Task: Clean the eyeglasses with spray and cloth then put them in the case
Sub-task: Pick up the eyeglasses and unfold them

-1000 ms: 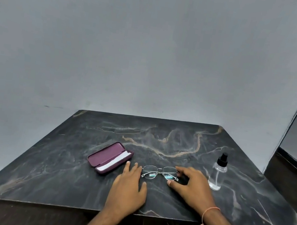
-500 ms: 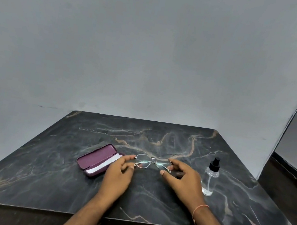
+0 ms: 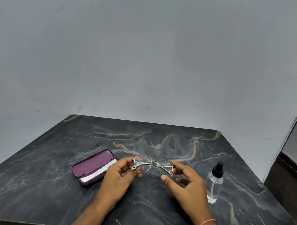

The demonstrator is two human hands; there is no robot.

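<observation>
A: So, where are the eyeglasses (image 3: 152, 165)?

B: Lifted above the dark marble table (image 3: 38, 182), held between both hands. The left hand (image 3: 119, 177) pinches the frame's left end between thumb and fingertips, with the other fingers curled under it.

A: And the other one?

B: The right hand (image 3: 185, 184) grips the frame's right end with its upper fingers; its thumb sticks out loose below the lens and the lower fingers are spread.

A: What else sits there?

B: A maroon case (image 3: 91, 164) lies open just left of the left hand, something white (image 3: 97, 173) inside it. A clear spray bottle (image 3: 214, 182) with a black nozzle stands upright right of the right hand, apart from it.
</observation>
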